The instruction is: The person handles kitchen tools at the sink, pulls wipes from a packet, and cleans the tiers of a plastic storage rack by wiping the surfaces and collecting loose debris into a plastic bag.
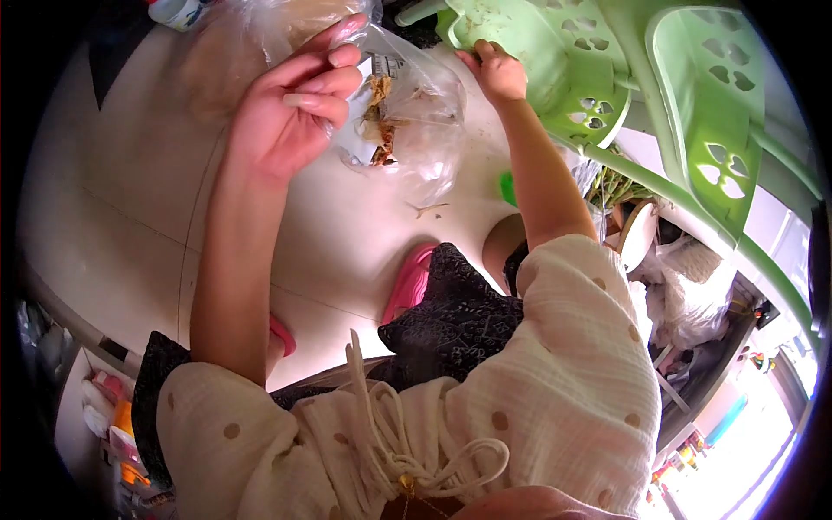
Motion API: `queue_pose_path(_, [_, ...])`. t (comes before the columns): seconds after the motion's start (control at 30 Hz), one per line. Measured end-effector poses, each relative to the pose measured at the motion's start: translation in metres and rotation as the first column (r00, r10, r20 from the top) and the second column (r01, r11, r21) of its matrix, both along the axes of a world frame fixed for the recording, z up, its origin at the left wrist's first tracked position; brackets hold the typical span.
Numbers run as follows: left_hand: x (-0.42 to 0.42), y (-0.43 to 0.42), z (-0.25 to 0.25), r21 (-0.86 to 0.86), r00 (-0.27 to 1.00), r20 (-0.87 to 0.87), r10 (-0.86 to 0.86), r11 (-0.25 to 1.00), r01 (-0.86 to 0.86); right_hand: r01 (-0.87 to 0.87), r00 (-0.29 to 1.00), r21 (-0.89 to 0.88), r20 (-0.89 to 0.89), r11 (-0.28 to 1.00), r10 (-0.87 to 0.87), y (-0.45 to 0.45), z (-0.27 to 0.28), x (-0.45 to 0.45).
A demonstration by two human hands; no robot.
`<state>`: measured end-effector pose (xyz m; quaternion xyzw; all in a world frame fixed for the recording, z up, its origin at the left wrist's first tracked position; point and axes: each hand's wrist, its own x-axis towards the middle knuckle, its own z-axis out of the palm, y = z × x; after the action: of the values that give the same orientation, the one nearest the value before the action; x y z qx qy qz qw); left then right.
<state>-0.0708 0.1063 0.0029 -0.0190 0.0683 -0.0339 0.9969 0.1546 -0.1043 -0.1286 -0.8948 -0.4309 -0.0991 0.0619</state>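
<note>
My left hand (pixel 293 113) is raised above the floor, palm showing. Its fingers are loosely bent and a little apart, and I see nothing held in them. Just beyond and beside it lies a clear plastic bag (pixel 425 121) with brown, dry-looking scraps (pixel 380 121) near its opening. My right hand (pixel 501 76) reaches forward to a light green plastic rack (pixel 555 52) with heart-shaped cut-outs. Its fingers are bent at the near edge of a basket-like tier, closed on the rim. Dirty specks mark the inside of that tier.
Pale tiles (pixel 329 225) cover the floor, with pink shoes (pixel 414 282) below me. Right of the rack's lower bar stand green stalks (pixel 620 186) and stuffed plastic bags (pixel 693 286). A white container (pixel 176 12) sits at the upper left, and an open box with colourful items (pixel 113 407) at the lower left.
</note>
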Motion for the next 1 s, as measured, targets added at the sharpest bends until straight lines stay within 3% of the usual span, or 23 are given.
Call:
queue_pose_path(0.07, [-0.002, 0.001, 0.002, 0.004, 1.0, -0.005, 0.005, 1.0, -0.005, 0.067, 0.997, 0.055, -0.04, 0.996, -0.065, -0.008, 0.002, 0.003])
queue_pose_path(0.17, [-0.002, 0.005, 0.0, -0.007, 0.999, 0.043, -0.013, 1.0, 0.013, 0.068, 0.976, 0.242, -0.216, 0.968, -0.015, -0.012, 0.032, -0.013])
queue_pose_path(0.23, [-0.001, 0.005, -0.001, -0.028, 0.998, 0.065, -0.023, 0.999, 0.025, 0.287, 0.908, 0.373, -0.399, 0.883, -0.126, -0.011, 0.055, -0.029])
queue_pose_path(0.27, [-0.001, 0.003, -0.001, 0.019, 0.999, 0.033, 0.005, 1.0, -0.005, 0.323, 0.87, 0.453, -0.487, 0.831, -0.073, -0.012, 0.062, -0.032])
queue_pose_path(0.3, [0.0, 0.002, 0.0, -0.057, 1.0, 0.004, -0.012, 0.998, 0.013, 0.367, 0.825, 0.522, -0.565, 0.77, -0.01, -0.012, 0.07, -0.036])
queue_pose_path(0.37, [0.004, 0.002, 0.004, -0.206, 0.997, -0.049, -0.052, 0.978, 0.041, 0.564, 0.582, 0.56, -0.791, 0.607, 0.189, 0.004, 0.115, -0.068])
queue_pose_path(0.43, [0.005, 0.002, 0.004, -0.253, 0.998, -0.018, -0.062, 0.966, 0.056, 0.558, 0.5, 0.621, -0.781, 0.551, 0.373, 0.014, 0.143, -0.089])
queue_pose_path(0.5, [0.005, 0.002, 0.0, -0.28, 0.997, 0.024, -0.075, 0.957, 0.078, 0.683, 0.517, 0.618, -0.785, 0.388, 0.341, 0.042, 0.169, -0.126])
queue_pose_path(0.53, [0.003, 0.001, 0.004, -0.287, 0.997, -0.037, -0.06, 0.957, 0.047, 0.572, 0.438, 0.664, -0.744, 0.482, 0.504, 0.038, 0.165, -0.125])
queue_pose_path(0.63, [0.0, 0.002, 0.003, -0.318, 0.996, -0.028, -0.088, 0.945, 0.074, 0.391, 0.439, 0.548, -0.817, 0.739, 0.373, 0.051, 0.128, -0.149])
queue_pose_path(0.7, [-0.002, 0.004, -0.002, -0.322, 0.994, 0.024, -0.103, 0.941, 0.105, -0.024, 0.751, 0.54, -0.545, 0.841, 0.371, 0.054, 0.111, -0.149])
queue_pose_path(0.83, [-0.007, 0.008, -0.004, -0.443, 0.988, 0.048, -0.145, 0.884, 0.151, 0.164, 0.731, 0.598, -0.608, 0.784, 0.311, 0.052, 0.121, -0.146])
queue_pose_path(0.87, [-0.006, 0.007, -0.004, -0.42, 0.992, 0.042, -0.115, 0.899, 0.122, 0.099, 0.773, 0.565, -0.562, 0.819, 0.294, 0.052, 0.122, -0.145])
queue_pose_path(0.9, [-0.005, 0.006, -0.001, -0.415, 0.992, 0.024, -0.125, 0.901, 0.123, 0.277, 0.663, 0.575, -0.694, 0.77, 0.28, 0.054, 0.12, -0.15])
queue_pose_path(0.97, [-0.006, 0.008, 0.004, -0.4, 0.992, -0.025, -0.126, 0.911, 0.106, 0.28, 0.658, 0.66, -0.661, 0.697, 0.361, 0.052, 0.129, -0.154])
queue_pose_path(1.0, [-0.006, 0.007, 0.001, -0.454, 0.989, 0.041, -0.145, 0.878, 0.148, 0.221, 0.716, 0.696, -0.591, 0.683, 0.371, 0.054, 0.128, -0.151])
